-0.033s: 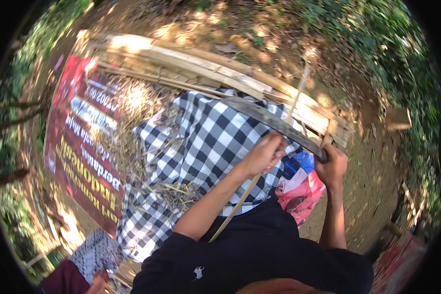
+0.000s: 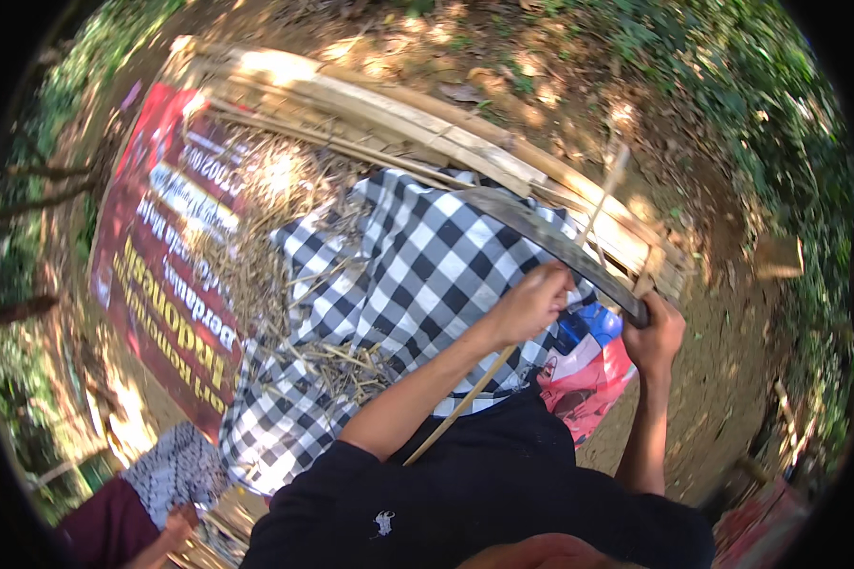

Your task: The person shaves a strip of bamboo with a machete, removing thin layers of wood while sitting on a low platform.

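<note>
My right hand (image 2: 654, 334) is closed round the handle of a machete (image 2: 550, 235). Its long dark blade reaches up and left over the far side of a black-and-white checkered cloth (image 2: 417, 275) that spreads across my lap. A thin pale bamboo strip (image 2: 463, 408) runs from beside my body up through my left hand (image 2: 531, 303), whose fingers are wrapped round it. Beyond that hand the strip passes the blade, and its far end sticks up past it. The exact contact between blade and strip is hidden behind my left fist.
Split bamboo poles (image 2: 427, 119) lie along the far edge. Dry shavings (image 2: 275, 190) cover part of a red printed banner (image 2: 161, 294) at left. Red-and-blue plastic (image 2: 588, 379) lies by my right arm. Another person's hand (image 2: 180, 522) shows at lower left; a cut wood block (image 2: 778, 257) stands at right.
The view has turned slightly. The bamboo strip's far end is a little lower and nearer. Both hands keep their grips, at much the same distance from each other.
</note>
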Demonstrator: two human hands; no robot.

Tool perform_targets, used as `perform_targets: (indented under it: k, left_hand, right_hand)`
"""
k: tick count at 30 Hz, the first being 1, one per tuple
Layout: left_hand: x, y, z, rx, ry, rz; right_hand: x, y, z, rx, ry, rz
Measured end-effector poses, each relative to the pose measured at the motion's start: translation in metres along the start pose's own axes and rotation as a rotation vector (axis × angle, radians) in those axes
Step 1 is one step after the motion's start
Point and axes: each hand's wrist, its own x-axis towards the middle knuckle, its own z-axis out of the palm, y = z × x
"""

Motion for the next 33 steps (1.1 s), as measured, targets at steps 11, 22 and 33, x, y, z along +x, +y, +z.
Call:
perform_targets:
  k: [11,22,33]
  left_hand:
    - [0.001,0.012,0.018,0.436,0.281,0.129]
    - [-0.001,0.029,0.048,0.600,0.194,0.015]
    - [-0.037,0.022,0.039,0.535,0.206,-0.067]
  right_hand:
    - [0.005,0.004,0.000,-0.004,0.021,-0.080]
    - [0.014,0.078,0.038,0.037,-0.023,-0.143]
    - [0.035,0.140,0.054,-0.047,0.039,0.541]
